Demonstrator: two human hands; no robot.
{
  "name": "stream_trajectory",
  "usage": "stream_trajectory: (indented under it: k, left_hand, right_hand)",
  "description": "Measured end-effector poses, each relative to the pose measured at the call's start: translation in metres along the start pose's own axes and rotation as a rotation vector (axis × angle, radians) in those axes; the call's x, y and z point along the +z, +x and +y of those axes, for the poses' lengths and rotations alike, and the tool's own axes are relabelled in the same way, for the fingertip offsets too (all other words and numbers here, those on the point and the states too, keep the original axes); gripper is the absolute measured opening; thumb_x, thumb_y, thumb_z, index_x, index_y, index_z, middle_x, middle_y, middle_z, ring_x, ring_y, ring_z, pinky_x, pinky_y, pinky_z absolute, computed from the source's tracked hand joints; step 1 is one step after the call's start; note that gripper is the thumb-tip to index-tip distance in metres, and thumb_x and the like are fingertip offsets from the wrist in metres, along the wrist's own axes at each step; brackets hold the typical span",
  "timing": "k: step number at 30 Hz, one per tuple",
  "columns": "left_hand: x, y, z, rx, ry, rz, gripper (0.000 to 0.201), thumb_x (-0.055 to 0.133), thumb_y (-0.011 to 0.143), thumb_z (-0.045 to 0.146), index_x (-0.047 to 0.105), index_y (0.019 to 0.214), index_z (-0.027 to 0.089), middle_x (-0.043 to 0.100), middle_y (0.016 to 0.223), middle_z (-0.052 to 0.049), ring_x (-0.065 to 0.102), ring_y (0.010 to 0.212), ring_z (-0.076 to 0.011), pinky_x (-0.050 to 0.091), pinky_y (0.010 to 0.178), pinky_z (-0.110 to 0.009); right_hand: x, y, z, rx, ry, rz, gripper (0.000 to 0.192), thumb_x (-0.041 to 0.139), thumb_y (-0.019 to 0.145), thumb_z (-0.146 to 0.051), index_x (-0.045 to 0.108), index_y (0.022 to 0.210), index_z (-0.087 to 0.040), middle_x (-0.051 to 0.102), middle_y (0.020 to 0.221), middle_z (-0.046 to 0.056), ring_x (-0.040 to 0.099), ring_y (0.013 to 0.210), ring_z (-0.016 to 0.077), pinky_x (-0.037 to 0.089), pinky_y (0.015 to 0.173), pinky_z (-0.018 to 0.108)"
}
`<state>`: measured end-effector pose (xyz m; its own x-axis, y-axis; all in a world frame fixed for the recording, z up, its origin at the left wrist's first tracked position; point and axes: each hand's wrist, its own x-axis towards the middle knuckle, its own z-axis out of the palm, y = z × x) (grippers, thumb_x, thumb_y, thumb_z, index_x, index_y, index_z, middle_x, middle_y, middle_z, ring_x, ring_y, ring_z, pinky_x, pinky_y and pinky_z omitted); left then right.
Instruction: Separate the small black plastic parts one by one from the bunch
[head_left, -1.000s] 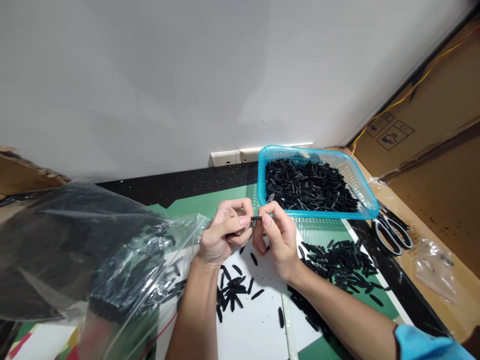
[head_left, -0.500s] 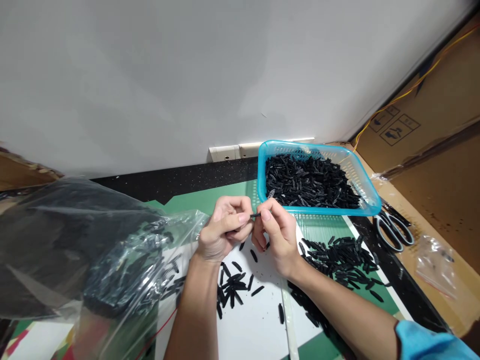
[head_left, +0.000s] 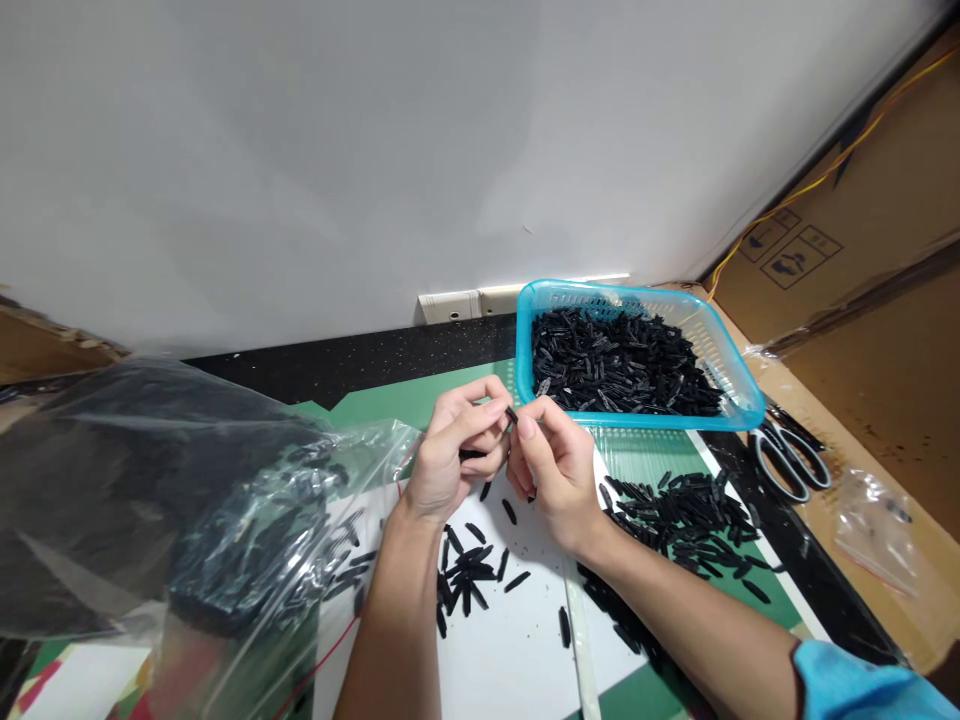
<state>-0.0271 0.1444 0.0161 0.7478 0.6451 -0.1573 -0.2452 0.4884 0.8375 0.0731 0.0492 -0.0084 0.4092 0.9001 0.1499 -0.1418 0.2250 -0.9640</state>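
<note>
Pinching one slim black piece (head_left: 511, 414) from both sides, the two hands meet above a white sheet (head_left: 510, 660), just in front of a turquoise plastic basket (head_left: 645, 420). The left hand (head_left: 459, 445) grips by thumb and forefinger, its other fingers curled in, with a second dark piece (head_left: 471, 455) tucked among them. The right hand (head_left: 556, 465) is likewise closed on the piece with thumb and forefinger, its remaining fingers folded beneath; a blue sleeve (head_left: 874, 680) covers the upper part of that arm. The piece tilts between the fingertips, clear of the counter (head_left: 360, 358).

Below, on the sheet, lies a small cluster of similar black pieces (head_left: 466, 575), with a few strays around it and one lone piece beside a pale strip (head_left: 581, 650). Right of the hands, a larger loose pile (head_left: 686, 520) spreads over a green mat (head_left: 427, 395), partly behind the right forearm. The basket holds a thick heap (head_left: 622, 360) of the same pieces. A clear plastic bag (head_left: 255, 540) with dark contents fills the left side. Scissors (head_left: 791, 465) with grey-and-black handles lie near the basket's right corner, next to a small transparent bag (head_left: 874, 530).
</note>
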Motion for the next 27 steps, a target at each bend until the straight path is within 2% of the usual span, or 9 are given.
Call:
stream_trajectory:
  k: [4, 8, 12, 15, 20, 27]
  left_hand:
    - [0.001, 0.000, -0.001, -0.012, 0.009, 0.007, 0.033, 0.083, 0.083, 0.041, 0.057, 0.076, 0.022, 0.026, 0.052, 0.014, 0.017, 0.039, -0.0030, 0.017, 0.037, -0.012]
    - [0.002, 0.001, -0.003, 0.006, 0.033, 0.025, 0.032, 0.087, 0.080, 0.040, 0.061, 0.079, 0.021, 0.026, 0.051, 0.015, 0.013, 0.041, -0.0018, 0.016, 0.038, -0.012]
    - [0.001, 0.003, -0.005, 0.044, 0.057, 0.059, 0.034, 0.091, 0.076, 0.039, 0.065, 0.074, 0.018, 0.032, 0.048, 0.013, 0.016, 0.039, -0.0009, 0.015, 0.037, -0.012]
    - [0.000, 0.003, -0.004, 0.069, 0.078, 0.085, 0.033, 0.093, 0.073, 0.039, 0.069, 0.071, 0.016, 0.037, 0.045, 0.010, 0.020, 0.036, -0.0014, 0.014, 0.037, -0.014]
    - [-0.004, 0.001, -0.004, 0.098, 0.108, 0.114, 0.030, 0.095, 0.072, 0.035, 0.074, 0.068, 0.014, 0.036, 0.045, 0.009, 0.020, 0.036, -0.0016, 0.013, 0.038, -0.016]
    - [-0.010, 0.002, -0.007, 0.122, 0.172, 0.111, 0.028, 0.092, 0.081, 0.036, 0.076, 0.071, 0.015, 0.036, 0.046, 0.009, 0.020, 0.038, -0.0029, 0.013, 0.040, -0.018]
  right_hand:
    - [-0.001, 0.000, 0.004, -0.023, -0.043, 0.034, 0.044, 0.058, 0.113, -0.063, 0.053, 0.088, -0.027, 0.046, 0.057, -0.009, 0.037, 0.044, 0.0112, 0.033, 0.044, 0.026]
    - [-0.003, -0.001, 0.007, -0.039, -0.111, 0.051, 0.039, 0.057, 0.114, -0.058, 0.054, 0.091, -0.027, 0.051, 0.062, -0.007, 0.043, 0.048, 0.0121, 0.035, 0.047, 0.026]
    - [-0.003, 0.000, 0.005, -0.068, -0.195, 0.055, 0.031, 0.055, 0.115, -0.048, 0.053, 0.092, -0.027, 0.054, 0.064, -0.006, 0.048, 0.051, 0.0129, 0.037, 0.050, 0.026]
    - [-0.003, 0.000, 0.001, -0.108, -0.263, 0.056, 0.027, 0.054, 0.114, -0.039, 0.052, 0.090, -0.027, 0.052, 0.064, -0.007, 0.047, 0.050, 0.0124, 0.038, 0.051, 0.026]
    - [-0.003, 0.002, 0.000, -0.195, -0.368, 0.067, 0.024, 0.053, 0.111, -0.031, 0.051, 0.088, -0.026, 0.048, 0.062, -0.009, 0.043, 0.049, 0.0108, 0.036, 0.051, 0.025]
    - [-0.003, 0.003, 0.005, -0.283, -0.526, 0.104, 0.023, 0.053, 0.110, -0.024, 0.049, 0.088, -0.026, 0.045, 0.065, -0.009, 0.044, 0.050, 0.0103, 0.033, 0.052, 0.024]
